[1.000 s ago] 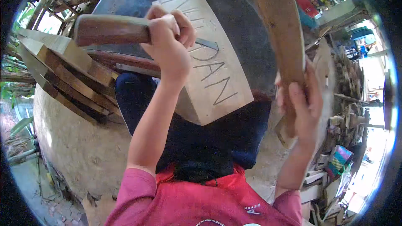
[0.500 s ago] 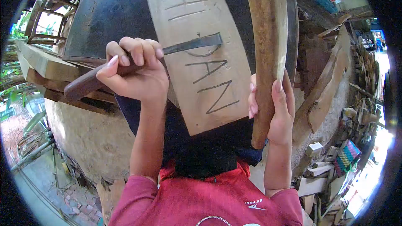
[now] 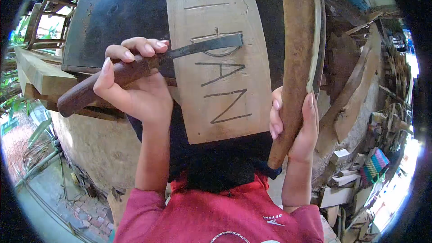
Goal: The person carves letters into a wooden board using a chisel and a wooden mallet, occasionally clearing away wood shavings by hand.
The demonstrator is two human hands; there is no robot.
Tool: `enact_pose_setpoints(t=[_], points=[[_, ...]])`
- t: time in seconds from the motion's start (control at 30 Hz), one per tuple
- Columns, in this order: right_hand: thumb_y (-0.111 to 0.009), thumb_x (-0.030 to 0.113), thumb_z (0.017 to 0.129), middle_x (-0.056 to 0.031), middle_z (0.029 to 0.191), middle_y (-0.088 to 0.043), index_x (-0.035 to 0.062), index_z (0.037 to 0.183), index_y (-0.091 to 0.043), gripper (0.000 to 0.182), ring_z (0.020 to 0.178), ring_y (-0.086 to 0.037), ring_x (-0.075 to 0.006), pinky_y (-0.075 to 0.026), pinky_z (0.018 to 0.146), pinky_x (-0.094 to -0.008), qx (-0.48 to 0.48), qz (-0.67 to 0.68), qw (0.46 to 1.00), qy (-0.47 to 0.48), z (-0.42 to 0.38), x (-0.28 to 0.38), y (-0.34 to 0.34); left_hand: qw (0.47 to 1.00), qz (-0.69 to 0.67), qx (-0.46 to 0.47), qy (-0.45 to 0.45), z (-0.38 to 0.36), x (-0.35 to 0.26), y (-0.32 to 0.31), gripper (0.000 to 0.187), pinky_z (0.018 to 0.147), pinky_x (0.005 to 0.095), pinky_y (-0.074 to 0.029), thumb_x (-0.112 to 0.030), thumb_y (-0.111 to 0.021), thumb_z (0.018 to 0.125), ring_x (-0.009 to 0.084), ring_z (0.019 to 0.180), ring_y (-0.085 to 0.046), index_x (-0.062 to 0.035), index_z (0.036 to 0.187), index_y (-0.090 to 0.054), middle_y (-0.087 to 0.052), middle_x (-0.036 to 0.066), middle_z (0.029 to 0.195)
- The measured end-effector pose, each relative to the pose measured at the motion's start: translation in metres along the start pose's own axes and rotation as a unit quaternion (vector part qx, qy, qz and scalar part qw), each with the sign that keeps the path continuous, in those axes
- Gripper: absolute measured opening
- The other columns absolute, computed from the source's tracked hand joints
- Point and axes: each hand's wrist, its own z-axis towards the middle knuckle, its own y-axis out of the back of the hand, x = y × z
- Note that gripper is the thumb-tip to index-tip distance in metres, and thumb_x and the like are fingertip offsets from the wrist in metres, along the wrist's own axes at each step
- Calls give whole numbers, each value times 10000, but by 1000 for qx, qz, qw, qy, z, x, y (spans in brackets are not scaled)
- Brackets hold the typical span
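Note:
My left hand (image 3: 135, 81) has its fingers wrapped round the dark wooden handle of a chisel (image 3: 209, 46). The chisel's flat metal blade lies across a pale wooden board (image 3: 225, 123), its tip at the carved letter D. Letters reading "NHI", "DAN" are cut or drawn dark on the board. In my right hand (image 3: 297, 121) is a thick, long wooden club (image 3: 299, 40), held near its narrower lower end beside the board's right edge. Its upper end runs out of view.
Beneath the board is a dark, rounded surface (image 3: 126, 22). Stacked timber (image 3: 47, 74) lies on the left, with a wooden chair frame behind. Wood offcuts (image 3: 330, 198), a curved plank (image 3: 355, 90) and a woven checked bag (image 3: 375, 165) are on the right.
The chisel handle and my left hand have shifted slightly left, the blade staying near the D. The club has moved right and tilted. The board appears a little turned in view.

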Motion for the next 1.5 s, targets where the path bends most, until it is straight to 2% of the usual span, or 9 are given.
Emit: enact_pose_setpoints(t=[0.13, 0.23, 0.4, 0.53, 0.57, 0.7, 0.83, 0.97, 1.5], points=[[-398, 411, 1062, -153, 923, -558, 10, 1257, -397, 446, 536, -533, -135, -468, 442, -266, 2, 1, 1000, 9, 0, -2, 1, 998, 59, -24, 4, -15, -6, -3, 363, 879, 481, -489, -391, -376, 957, 349, 895, -611, -47, 913, -482, -590, 185, 880], [-352, 483, 1058, -111, 875, -526, -51, 1086, -482, 550, 497, -484, -100, -437, 406, -242, -42, -28, 999, 12, 1, 1, -12, 994, 106, -37, -5, -32, -7, -13, 378, 903, 466, -507, -396, -369, 986, 341, 947, -618, -47, 945, -509, -596, 174, 924], [-357, 463, 1062, -120, 893, -527, -38, 1122, -465, 516, 499, -490, -103, -439, 407, -247, -22, -39, 999, 12, -2, 2, -13, 972, 221, -77, 11, -64, -8, -17, 427, 867, 423, -571, -439, -349, 1030, 337, 1073, -625, -46, 1001, -514, -622, 183, 1038], [-359, 437, 1066, -126, 905, -533, -24, 1178, -440, 481, 505, -496, -109, -440, 408, -251, -12, -36, 999, 29, -2, 0, -12, 951, 305, 41, -32, -74, -9, 1, 416, 1005, 434, -457, -381, -457, 1014, 333, 1084, -631, 24, 1081, -524, -660, 231, 1071], [-359, 430, 1067, -127, 907, -534, -21, 1189, -435, 473, 507, -498, -111, -442, 409, -251, -17, -36, 999, 28, -3, 0, -13, 951, 299, 70, -42, -74, -12, 7, 455, 986, 414, -459, -388, -633, 953, 306, 1082, -624, 17, 1129, -524, -653, 199, 1093], [-357, 409, 1070, -133, 915, -539, -12, 1222, -425, 453, 514, -506, -118, -448, 415, -254, -25, -37, 998, 33, -4, 1, -15, 910, 334, 232, -82, -71, -18, 8, 672, 950, 396, -465, -440, -839, 775, 277, 1117, -568, -5, 1164, -504, -574, 167, 1188], [-357, 404, 1070, -135, 920, -543, -5, 1215, -431, 439, 520, -514, -123, -451, 421, -255, -11, -35, 999, 33, -3, -1, -11, 845, 433, 295, -102, -74, -34, -10, 383, 901, 416, -511, -293, -855, 760, 312, 1026, -614, -74, 1016, -674, -623, 147, 1132], [-363, 410, 1069, -133, 925, -549, -1, 1195, -443, 437, 525, -520, -124, -452, 425, -256, -12, -42, 998, 35, -3, 0, -12, 718, 555, 371, -200, -71, -45, -16, 417, 890, 394, -582, -316, -868, 712, 250, 1005, -681, -133, 1068, -751, -671, 80, 1124], [-386, 390, 1067, -122, 925, -563, 2, 1246, -456, 433, 550, -529, -129, -444, 452, -261, -3, -15, 999, 36, -4, 2, -11, 767, 544, 267, -211, -97, -21, -42, 188, 883, 384, -603, -1, -755, 764, 318, 999, -717, -28, 942, -700, -713, 165, 1057]])
